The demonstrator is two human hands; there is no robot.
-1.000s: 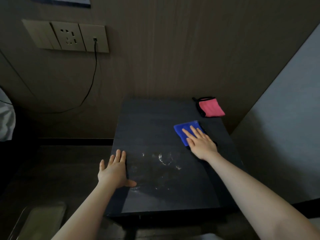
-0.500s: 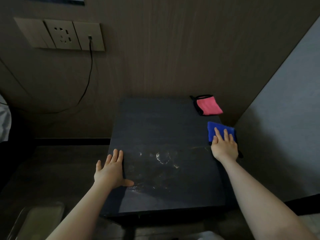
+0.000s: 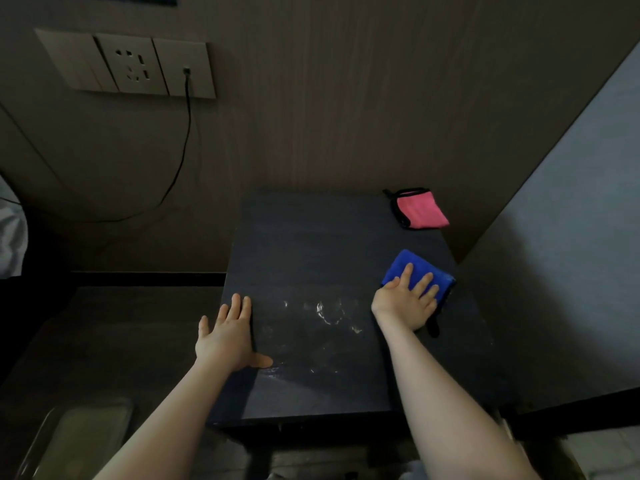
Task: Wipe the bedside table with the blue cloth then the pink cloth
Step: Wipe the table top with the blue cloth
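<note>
The folded blue microfibre cloth (image 3: 417, 274) lies on the right side of the dark wooden bench (image 3: 311, 258), pressed flat under the right hand (image 3: 407, 301), whose grip is wide, fingers straight. Soft and limp (likely light), it should slide best under a flat palm. The left hand (image 3: 227, 336) rests open at the bench's left edge.

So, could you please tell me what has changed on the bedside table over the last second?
The right hand, pressing flat on the blue cloth, swept it rightward to the table's right edge, then part of the way back left. Nothing was picked up or released. The left hand stayed flat at the bedside table's left edge, and the pink cloth stayed at the far right corner.
</note>
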